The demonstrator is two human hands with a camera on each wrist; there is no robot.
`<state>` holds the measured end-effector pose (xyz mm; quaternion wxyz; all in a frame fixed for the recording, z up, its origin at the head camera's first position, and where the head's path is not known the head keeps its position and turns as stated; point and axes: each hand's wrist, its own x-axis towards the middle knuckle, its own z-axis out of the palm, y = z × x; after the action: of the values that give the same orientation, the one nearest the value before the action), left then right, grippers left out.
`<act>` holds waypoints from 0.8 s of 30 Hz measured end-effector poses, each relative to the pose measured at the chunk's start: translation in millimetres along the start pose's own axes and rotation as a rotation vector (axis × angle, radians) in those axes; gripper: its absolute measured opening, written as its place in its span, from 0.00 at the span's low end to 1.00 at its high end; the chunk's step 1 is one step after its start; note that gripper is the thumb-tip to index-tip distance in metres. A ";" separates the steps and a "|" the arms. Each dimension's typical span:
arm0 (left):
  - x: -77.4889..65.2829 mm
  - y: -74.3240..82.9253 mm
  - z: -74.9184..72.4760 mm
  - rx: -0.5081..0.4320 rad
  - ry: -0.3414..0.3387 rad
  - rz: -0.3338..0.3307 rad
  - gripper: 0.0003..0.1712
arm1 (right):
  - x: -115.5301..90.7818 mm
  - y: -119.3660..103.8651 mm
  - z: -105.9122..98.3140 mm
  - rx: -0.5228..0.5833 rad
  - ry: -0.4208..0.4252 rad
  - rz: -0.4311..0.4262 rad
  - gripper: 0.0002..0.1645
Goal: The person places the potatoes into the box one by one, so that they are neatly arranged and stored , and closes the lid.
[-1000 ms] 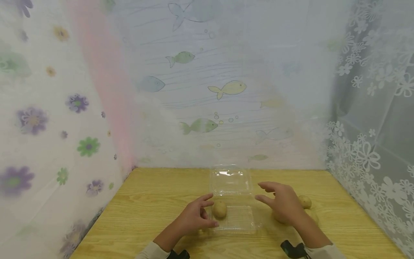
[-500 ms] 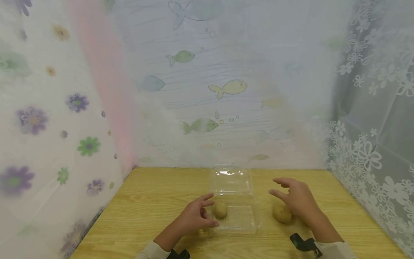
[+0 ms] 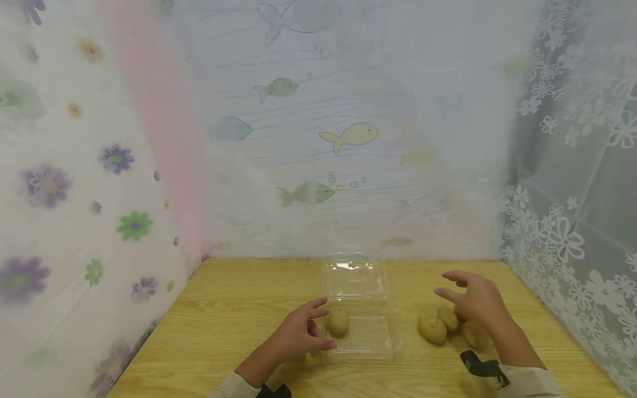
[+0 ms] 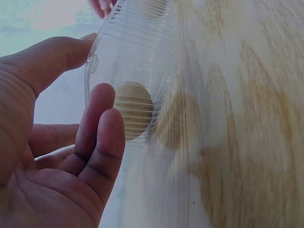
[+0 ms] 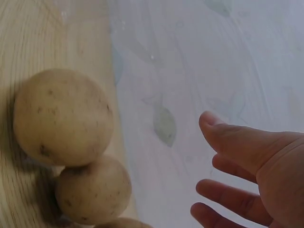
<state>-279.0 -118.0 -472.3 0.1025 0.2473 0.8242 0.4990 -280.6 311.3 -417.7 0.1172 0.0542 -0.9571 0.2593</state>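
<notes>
Potato sits alone inside the container, left edge; other potatoes lie toward the bench's right edge. I judge work barely begun, left hand and right hand unclenched.

I see from here a plain, pale beige right sleeve; beside its cuff juts a black, elbow-shaped mount tinged with green. Well left of that sleeve, a matching left sleeve adjoins another black piece.
</notes>
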 end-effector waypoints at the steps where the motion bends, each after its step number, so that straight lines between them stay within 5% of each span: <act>1: -0.2 0.2 -0.1 0.001 0.001 0.000 0.55 | 0.2 3.0 -0.7 0.000 -0.004 0.005 0.40; 24: -0.6 0.9 -0.3 -0.001 0.001 -0.004 0.55 | -1.6 47.7 -10.0 0.010 -0.079 0.076 0.45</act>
<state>-278.3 -118.3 -471.4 0.1034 0.2453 0.8245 0.4994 -284.9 357.4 -432.8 0.0692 0.0284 -0.9611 0.2659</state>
